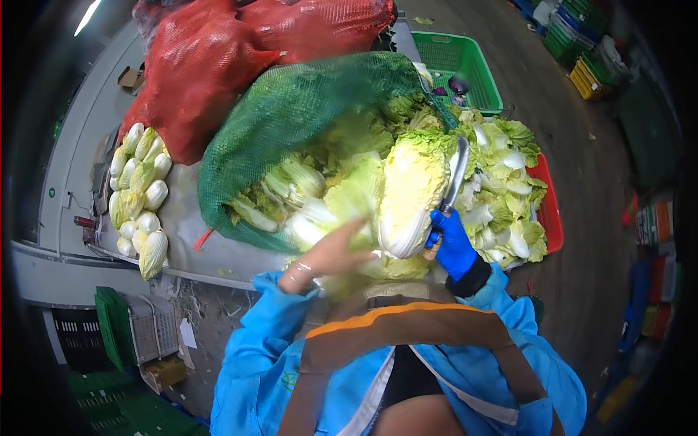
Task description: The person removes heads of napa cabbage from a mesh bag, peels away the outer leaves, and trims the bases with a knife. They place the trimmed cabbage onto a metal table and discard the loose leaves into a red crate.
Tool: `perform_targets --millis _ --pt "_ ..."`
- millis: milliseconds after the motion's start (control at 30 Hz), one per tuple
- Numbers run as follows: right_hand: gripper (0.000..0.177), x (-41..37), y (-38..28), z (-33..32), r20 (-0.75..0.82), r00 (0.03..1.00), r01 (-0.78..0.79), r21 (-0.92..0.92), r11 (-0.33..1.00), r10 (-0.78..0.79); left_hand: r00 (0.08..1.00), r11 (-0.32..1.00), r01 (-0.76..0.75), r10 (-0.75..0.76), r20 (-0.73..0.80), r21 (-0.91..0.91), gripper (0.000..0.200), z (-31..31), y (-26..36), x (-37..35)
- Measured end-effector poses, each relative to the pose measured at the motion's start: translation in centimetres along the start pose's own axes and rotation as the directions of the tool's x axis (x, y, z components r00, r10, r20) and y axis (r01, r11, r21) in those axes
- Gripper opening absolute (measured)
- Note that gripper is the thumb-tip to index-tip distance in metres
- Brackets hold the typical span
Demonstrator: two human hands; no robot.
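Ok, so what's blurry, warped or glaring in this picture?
Head view: left hand smeared, likely by motion, while the right hand looks crisper; head view: hazy patch over the green net bag; head view: fisheye bowing toward the edges, black corners; head view: light strip glows at upper left.

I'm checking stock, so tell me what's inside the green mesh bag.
Leafy cabbages with pale stems show at the open side of the green mesh bag. Whatever lies deeper is covered by the mesh and the front cabbages.

left hand [336,249] blurred, red sacks [200,65] cut off
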State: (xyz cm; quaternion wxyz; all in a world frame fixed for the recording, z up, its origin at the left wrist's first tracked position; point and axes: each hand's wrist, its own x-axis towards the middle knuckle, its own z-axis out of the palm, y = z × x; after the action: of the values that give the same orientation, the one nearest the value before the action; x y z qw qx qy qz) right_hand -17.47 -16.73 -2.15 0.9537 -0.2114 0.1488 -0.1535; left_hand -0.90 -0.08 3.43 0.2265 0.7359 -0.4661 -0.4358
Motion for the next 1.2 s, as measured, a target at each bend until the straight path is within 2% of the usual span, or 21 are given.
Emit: perform_targets --millis 33,67,100,133,200,267,333,400,433,500,533,600,667,800,833,867,933,1000,1067,1100,1200 --pt "0.047 -0.3 -0.7 2.6 -0.122 0.983 0.098 -0.303 0.948 -0.141 0.971 0.942 -0.132 0.059 -0.233 -0.307 0.083 -0.2 -0.1 0.5" --pt "0.059 -0.8 -1.0 5.0 -0.197 0.932 0.136 -0.585 0.799 -0.303 0.915 0.723 -0.318 0.065 -0.397 -0.613 0.099 -0.7 2.5 0.6" --pt "0.07 -0.9 -0.8 7.1 -0.195 0.893 0.194 -0.645 0.739 -0.405 0.874 0.748 -0.341 0.03 -0.484 -0.569 0.106 -0.6 5.1 0.7" --pt "0.07 -1.2 -0.8 7.5 -0.185 0.9 0.188 -0.651 0.736 -0.394 0.743 0.88 -0.426 0.209 -0.635 -0.209 0.098 -0.1 6.4 2.0" --pt "0.06 -1.7 -1.5 7.9 -0.101 0.875 0.263 -0.721 0.641 -0.473 0.65 0.731 -0.569 0.12 -0.75 -0.377 0.089 0.1 6.9 3.9" --pt "0.047 -2.2 -2.7 6.8 -0.136 0.818 0.314 -0.709 0.631 -0.559 0.798 0.267 -0.588 0.038 -0.602 -0.763 0.07 -1.2 6.4 4.0" --pt "0.047 -1.0 -3.4 3.7 -0.115 0.827 0.324 -0.704 0.633 -0.551 0.875 0.0 -0.472 0.117 -0.469 -0.881 0.066 -1.0 5.5 3.6" --pt "0.052 0.3 -2.1 2.6 0.074 0.967 0.253 -0.217 0.943 -0.242 0.88 -0.017 -0.462 0.116 -0.46 -0.887 0.066 -0.1 5.1 4.1" --pt "0.06 1.0 -0.5 -4.1 -0.046 0.998 -0.04 -0.048 0.998 0.037 0.887 -0.035 -0.447 0.109 -0.448 -0.894 0.066 0.2 5.2 4.4" --pt "0.062 1.0 1.9 -5.3 0.154 0.986 -0.094 0.148 0.985 0.071 0.849 0.229 -0.521 0.035 -0.528 -0.822 0.063 -0.3 6.9 4.0" --pt "0.067 0.8 1.6 -4.2 0.195 0.976 -0.114 0.067 0.991 0.099 0.795 0.416 -0.571 0.064 -0.604 -0.707 0.06 -0.8 7.1 4.2" --pt "0.077 0.6 0.7 -2.3 0.163 0.966 -0.215 0.076 0.974 0.2 0.785 0.466 -0.57 0.065 -0.617 -0.676 0.053 -1.0 6.2 4.7" --pt "0.078 0.7 0.1 -1.0 0.145 0.982 -0.115 -0.026 0.993 0.117 0.696 0.624 -0.571 0.022 -0.718 -0.534 0.057 -1.6 4.2 5.1" --pt "0.078 0.6 -0.2 -1.3 0.095 0.994 -0.042 -0.085 0.995 0.051 0.712 0.447 -0.557 -0.177 -0.679 -0.7 0.046 -3.1 6.8 3.7" --pt "0.078 0.6 -0.2 -1.9 0.092 0.995 -0.042 -0.082 0.996 0.049 0.597 0.521 -0.616 -0.18 -0.781 -0.591 0.036 -2.9 6.1 5.4" --pt "0.077 0.8 -0.2 -2.8 0.141 0.989 -0.03 -0.139 0.99 0.05 0.598 0.522 -0.615 -0.179 -0.781 -0.591 0.036 -3.0 5.1 6.1" --pt "0.076 1.1 -0.2 -3.4 0.188 0.981 -0.019 -0.196 0.98 0.056 0.85 0.568 -0.296 -0.21 -0.483 -0.768 0.043 -3.6 4.1 6.1" --pt "0.083 1.2 0.0 -3.8 0.075 0.99 -0.104 -0.156 0.982 0.117 0.884 0.543 -0.33 -0.11 -0.455 -0.772 0.034 -3.1 4.0 5.7" --pt "0.085 1.2 -0.2 -3.9 0.096 0.991 -0.08 -0.149 0.986 0.095 0.62 0.692 -0.539 -0.06 -0.782 -0.48 0.023 -1.9 5.0 5.4" --pt "0.088 0.9 -0.1 -4.1 0.119 0.99 -0.059 -0.15 0.987 0.077 0.526 0.605 -0.675 -0.008 -0.851 -0.422 0.014 -1.7 5.9 5.4" --pt "0.086 0.8 0.3 -3.7 0.143 0.99 -0.016 0.031 0.999 0.011 0.568 0.479 -0.727 0.018 -0.823 -0.491 0.005 -1.9 6.2 3.9"
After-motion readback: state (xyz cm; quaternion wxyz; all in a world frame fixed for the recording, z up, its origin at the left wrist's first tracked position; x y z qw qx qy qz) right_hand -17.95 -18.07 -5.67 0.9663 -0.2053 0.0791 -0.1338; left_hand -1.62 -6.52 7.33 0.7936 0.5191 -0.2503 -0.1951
